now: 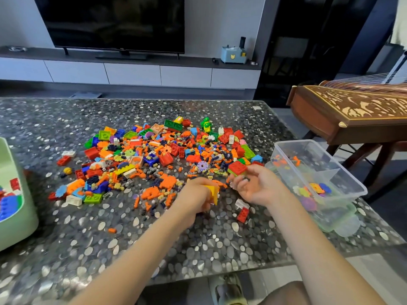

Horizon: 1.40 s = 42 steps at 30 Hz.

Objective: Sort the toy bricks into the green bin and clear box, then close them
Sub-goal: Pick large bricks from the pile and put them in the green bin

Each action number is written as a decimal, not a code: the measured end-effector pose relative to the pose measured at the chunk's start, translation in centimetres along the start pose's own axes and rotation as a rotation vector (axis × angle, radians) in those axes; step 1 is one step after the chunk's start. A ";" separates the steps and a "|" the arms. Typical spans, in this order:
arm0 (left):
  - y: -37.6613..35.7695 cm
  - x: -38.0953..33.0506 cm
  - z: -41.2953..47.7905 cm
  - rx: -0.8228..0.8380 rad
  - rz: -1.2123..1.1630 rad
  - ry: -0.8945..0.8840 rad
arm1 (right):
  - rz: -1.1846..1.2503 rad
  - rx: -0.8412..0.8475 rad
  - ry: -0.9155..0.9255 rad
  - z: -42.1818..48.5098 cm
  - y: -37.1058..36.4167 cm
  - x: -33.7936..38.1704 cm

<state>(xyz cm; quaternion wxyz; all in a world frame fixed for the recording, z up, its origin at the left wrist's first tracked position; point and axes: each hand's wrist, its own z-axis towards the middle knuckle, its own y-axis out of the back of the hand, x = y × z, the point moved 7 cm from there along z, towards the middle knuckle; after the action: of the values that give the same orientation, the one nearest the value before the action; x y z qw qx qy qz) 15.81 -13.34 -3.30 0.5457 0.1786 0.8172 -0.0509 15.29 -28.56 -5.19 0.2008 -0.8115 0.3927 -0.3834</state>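
Head cam view, and I'm basically standing right by it. Biggest thing is the pebble-pattern bench (198, 249), with a dark TV (110, 23) on the wall unit behind it and a carved wooden instrument (352, 106) on a stand off to the right.

The pile of toy bricks (165, 155) is spread across the middle of the bench. It's mostly orange bits, mixed with red, green, blue and yellow blocks plus a few flower-shaped pieces.

The green bin (15, 227) sits at the far left edge, lid off, with blue and red blocks showing inside. The clear box (339, 168) is at the right edge, also open, with small colourful pieces in it. It's resting on what looks like a pale green-tinted lid.

Both hands are at the near edge of the pile, close together. The left hand (193, 197) has its grip wrapped round a yellow brick (212, 191), just off the bench. The right hand (257, 186) is palm-up with fingers loosely curled, right next to a red-on-green block (237, 168). Honestly can't tell if that grip has anything in it.

A red brick (243, 214) and a white brick (241, 203) lie by the right wrist, and one orange piece (112, 230) sits on its own nearer the front.
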 end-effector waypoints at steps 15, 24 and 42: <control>-1.0 0.4 1.0 -0.118 -0.009 -0.005 | -0.963 -0.303 0.316 -4.2 4.6 2.8; 0.5 -2.4 1.0 -0.152 0.280 -0.223 | -1.800 -0.214 0.408 -4.3 2.7 0.5; -2.3 -1.8 1.6 -0.206 1.293 -0.305 | -1.270 -0.295 0.566 -4.0 2.7 0.0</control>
<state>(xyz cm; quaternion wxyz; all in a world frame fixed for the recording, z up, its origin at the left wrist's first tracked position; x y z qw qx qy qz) 17.03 -16.36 -2.56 0.5900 0.5698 0.4603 0.3397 10.89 -30.30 -4.41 -0.2832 -0.7716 -0.0711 -0.5651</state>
